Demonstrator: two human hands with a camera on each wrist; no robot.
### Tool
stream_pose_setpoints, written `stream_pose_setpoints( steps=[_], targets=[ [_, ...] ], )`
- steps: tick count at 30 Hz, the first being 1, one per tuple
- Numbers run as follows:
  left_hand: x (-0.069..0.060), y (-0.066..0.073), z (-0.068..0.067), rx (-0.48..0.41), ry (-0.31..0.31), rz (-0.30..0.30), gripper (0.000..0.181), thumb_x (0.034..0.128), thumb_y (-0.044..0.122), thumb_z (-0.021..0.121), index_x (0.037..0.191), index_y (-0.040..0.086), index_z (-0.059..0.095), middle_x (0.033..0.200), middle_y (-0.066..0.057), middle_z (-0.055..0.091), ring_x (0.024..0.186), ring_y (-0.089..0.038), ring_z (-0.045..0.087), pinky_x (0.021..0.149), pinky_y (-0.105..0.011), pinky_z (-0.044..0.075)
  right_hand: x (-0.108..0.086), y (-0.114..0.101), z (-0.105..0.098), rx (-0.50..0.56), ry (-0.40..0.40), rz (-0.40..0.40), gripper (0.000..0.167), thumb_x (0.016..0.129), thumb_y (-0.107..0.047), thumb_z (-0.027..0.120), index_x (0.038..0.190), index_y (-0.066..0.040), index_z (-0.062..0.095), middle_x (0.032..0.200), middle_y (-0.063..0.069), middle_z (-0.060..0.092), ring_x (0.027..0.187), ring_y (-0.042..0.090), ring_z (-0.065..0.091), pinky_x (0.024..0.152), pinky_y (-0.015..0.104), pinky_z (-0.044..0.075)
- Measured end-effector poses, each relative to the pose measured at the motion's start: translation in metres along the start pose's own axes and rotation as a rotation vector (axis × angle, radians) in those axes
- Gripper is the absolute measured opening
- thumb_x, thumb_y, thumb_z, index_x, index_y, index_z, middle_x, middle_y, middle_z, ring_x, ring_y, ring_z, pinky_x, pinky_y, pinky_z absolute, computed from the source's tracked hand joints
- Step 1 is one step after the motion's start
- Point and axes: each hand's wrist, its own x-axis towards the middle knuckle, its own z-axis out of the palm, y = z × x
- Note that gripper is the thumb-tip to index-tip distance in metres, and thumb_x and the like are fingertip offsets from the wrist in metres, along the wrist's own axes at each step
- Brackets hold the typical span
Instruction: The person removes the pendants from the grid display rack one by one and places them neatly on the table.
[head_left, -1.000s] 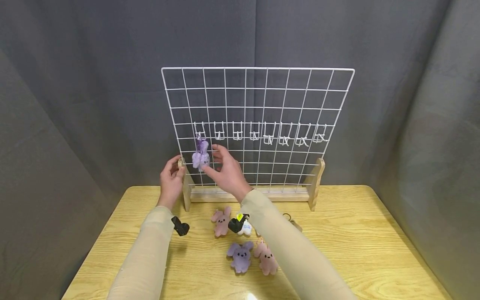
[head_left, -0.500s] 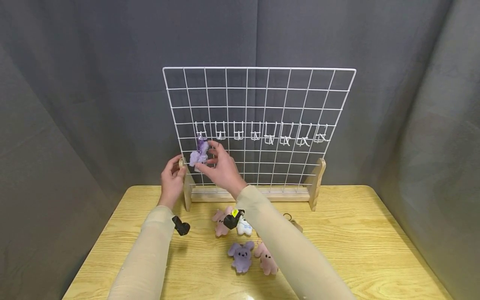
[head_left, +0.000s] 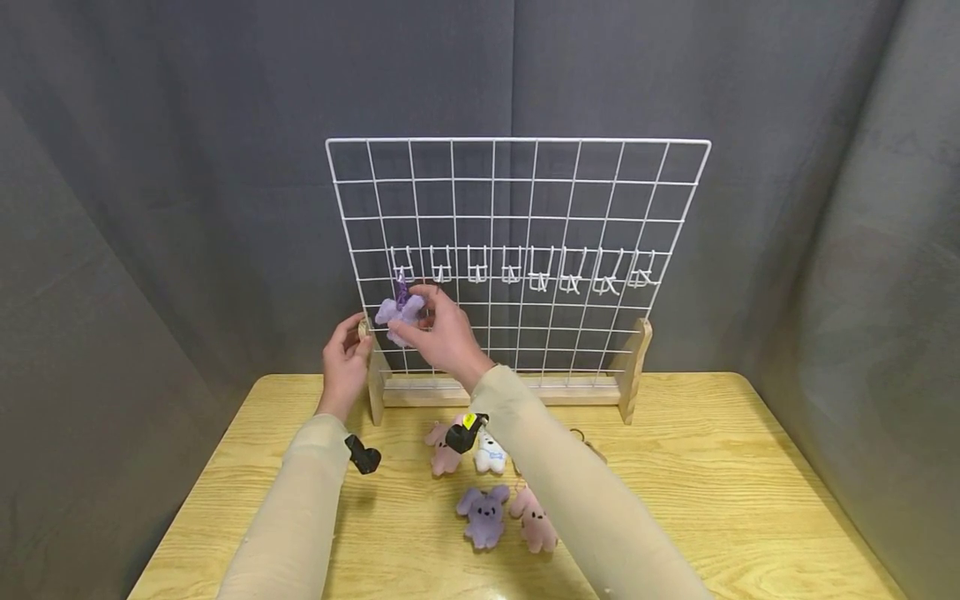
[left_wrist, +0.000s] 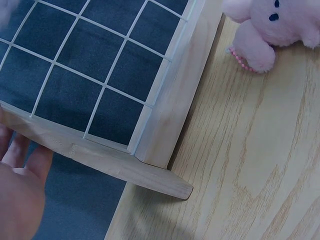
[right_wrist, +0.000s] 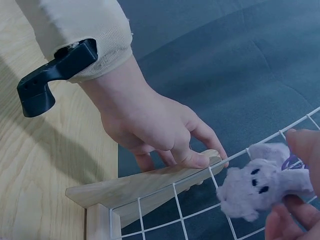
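A light purple plush dog keychain (head_left: 401,315) hangs by its purple cord at the leftmost hook (head_left: 403,273) of a white wire grid rack (head_left: 517,218). My right hand (head_left: 448,335) holds the plush, thumb at its front. In the right wrist view, fingers (right_wrist: 298,146) lie on both sides of the plush dog's ears (right_wrist: 295,181), and its face points away from the palm. My left hand (head_left: 347,360) grips the top of the rack's left wooden leg (head_left: 375,375). The right wrist view shows the left thumb on the near side of that leg.
More hooks (head_left: 540,279) line the grid to the right. On the wooden table (head_left: 697,467) lie a purple plush (head_left: 483,517), two pink plushes (head_left: 534,521), a white plush (head_left: 490,454) and a partly hidden brownish keychain (head_left: 595,450). My right sleeve (head_left: 577,475) hides part of this area.
My right hand has shifted slightly left onto the hanging plush. The plush has turned, and its ears now spread to both sides. My left hand stays on the wooden leg.
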Motion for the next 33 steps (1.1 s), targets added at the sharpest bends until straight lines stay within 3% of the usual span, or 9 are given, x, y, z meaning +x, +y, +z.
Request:
stream_pose_setpoints(
  steps=[5, 12, 15, 20, 25, 33],
  targets=[
    [-0.0010, 0.0012, -0.0002, 0.010, -0.003, -0.010, 0.045, 0.1069, 0.003, 0.057, 0.150, 0.014, 0.055, 0.139, -0.017, 0.060, 0.123, -0.028, 0.062, 0.090, -0.018, 0.052, 0.0014, -0.0004, 0.0003, 0.013, 0.023, 0.008, 0.046, 0.098, -0.023, 0.078, 0.138, -0.011, 0.061, 0.131, 0.008, 0.068, 0.123, 0.027, 0.064, 0.094, 0.035, 0.057],
    [-0.0018, 0.0024, -0.0001, 0.004, -0.007, -0.007, 0.045, 0.1068, 0.002, 0.057, 0.150, 0.013, 0.055, 0.139, -0.019, 0.060, 0.124, -0.030, 0.062, 0.090, -0.017, 0.052, 0.0038, 0.0009, 0.0010, 0.111, 0.000, 0.005, 0.057, 0.100, -0.018, 0.075, 0.152, -0.013, 0.051, 0.131, 0.012, 0.071, 0.113, 0.024, 0.068, 0.086, 0.030, 0.059],
    [-0.0020, 0.0025, -0.0007, 0.013, -0.010, -0.010, 0.045, 0.1072, 0.003, 0.057, 0.151, 0.014, 0.054, 0.140, -0.018, 0.060, 0.125, -0.030, 0.062, 0.091, -0.019, 0.052, 0.0051, 0.0009, 0.0016, 0.124, -0.020, -0.020, 0.054, 0.101, -0.015, 0.073, 0.151, -0.010, 0.053, 0.128, 0.013, 0.072, 0.110, 0.025, 0.069, 0.085, 0.029, 0.059],
    [-0.0030, 0.0036, -0.0011, 0.026, -0.009, -0.013, 0.045, 0.1075, 0.004, 0.057, 0.150, 0.016, 0.054, 0.140, -0.016, 0.060, 0.127, -0.031, 0.062, 0.099, -0.029, 0.055, 0.0054, -0.0019, 0.0025, 0.124, -0.026, -0.057, 0.039, 0.102, -0.011, 0.069, 0.139, -0.004, 0.060, 0.130, 0.014, 0.070, 0.112, 0.027, 0.068, 0.092, 0.031, 0.058],
    [-0.0025, 0.0026, -0.0014, 0.035, -0.006, -0.015, 0.045, 0.1077, 0.005, 0.057, 0.151, 0.017, 0.054, 0.140, -0.015, 0.060, 0.127, -0.030, 0.062, 0.103, -0.038, 0.055, 0.0050, -0.0050, 0.0037, 0.121, -0.032, -0.033, 0.033, 0.104, -0.012, 0.068, 0.135, -0.004, 0.059, 0.131, 0.014, 0.069, 0.115, 0.027, 0.067, 0.095, 0.034, 0.058],
    [-0.0020, 0.0016, -0.0018, 0.031, -0.008, -0.011, 0.044, 0.1077, 0.005, 0.057, 0.150, 0.016, 0.055, 0.138, -0.016, 0.060, 0.126, -0.031, 0.062, 0.097, -0.028, 0.055, 0.0071, -0.0049, 0.0050, 0.124, -0.039, 0.010, 0.034, 0.106, -0.013, 0.065, 0.138, -0.004, 0.058, 0.126, 0.016, 0.068, 0.112, 0.026, 0.069, 0.093, 0.033, 0.059]
  ],
)
